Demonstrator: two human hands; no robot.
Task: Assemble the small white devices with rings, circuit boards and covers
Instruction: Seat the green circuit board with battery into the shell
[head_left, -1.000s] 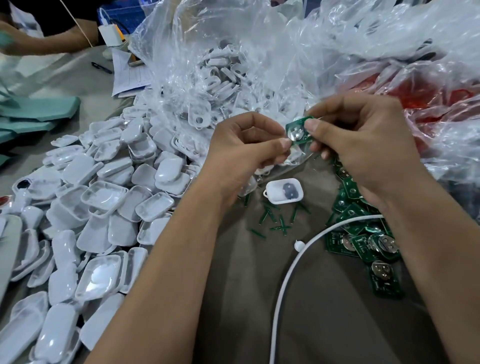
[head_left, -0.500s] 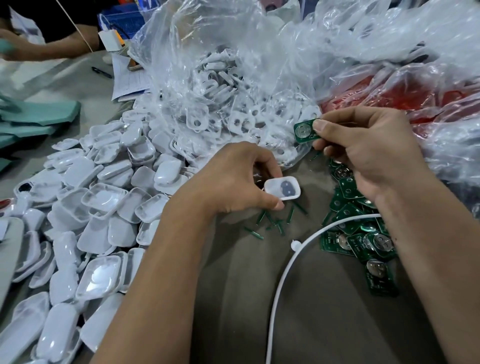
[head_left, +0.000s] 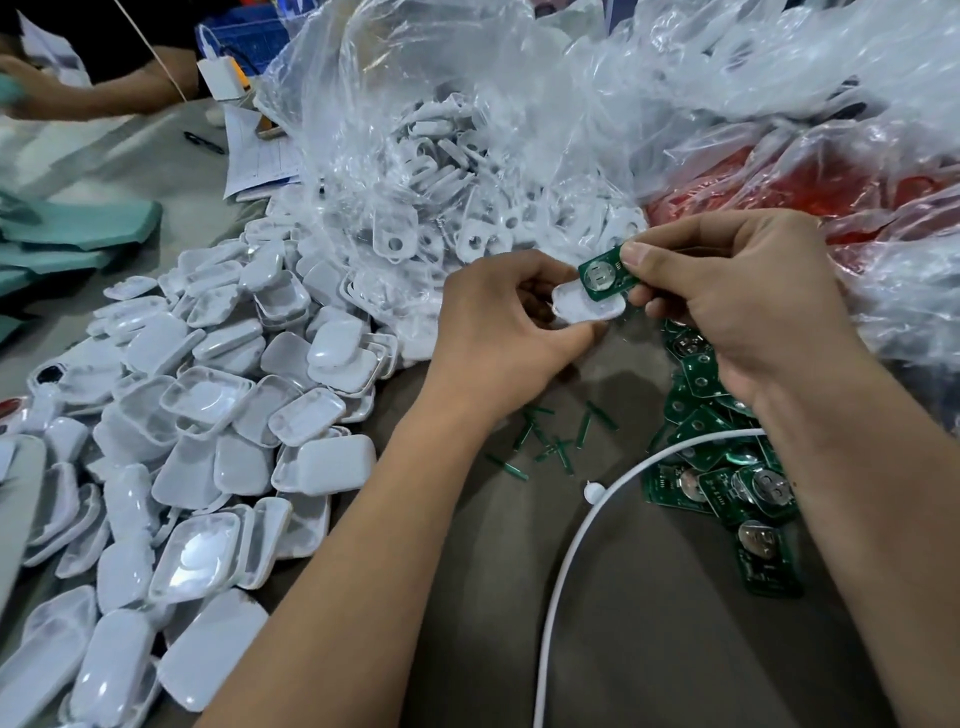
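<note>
Cable (head_left: 566, 540), white and curved, lies nearest on the grey-brown table (head_left: 649, 623), passing beside a heap of green boards (head_left: 727, 467) on the right, each with a round silver cell on it, and some loose green slivers (head_left: 550, 441) lie scattered between the two forearms. Just beyond them both hands are raised above the table. The left hand (head_left: 498, 332) pinches a small white shell (head_left: 587, 309) between thumb and curled fingers, its open face turned toward the other hand as far as I can tell. The right hand (head_left: 727, 296) pinches one green board (head_left: 605, 273) by its end between thumb and forefinger, silver cell facing up, its lower edge touching or just over the shell's rim. This looks like the seating step: I would keep the board level with the shell, match its rounded outline to the cavity, and press on its edges rather than on the cell so nothing bends or pops loose. The left grip should stay on the shell's sides so the opening is not blocked. To the left spreads a wide pile of white covers (head_left: 208, 405), glossy and rounded. Farther back a clear plastic bag (head_left: 441, 130) holds more white parts with holes in them.
</note>
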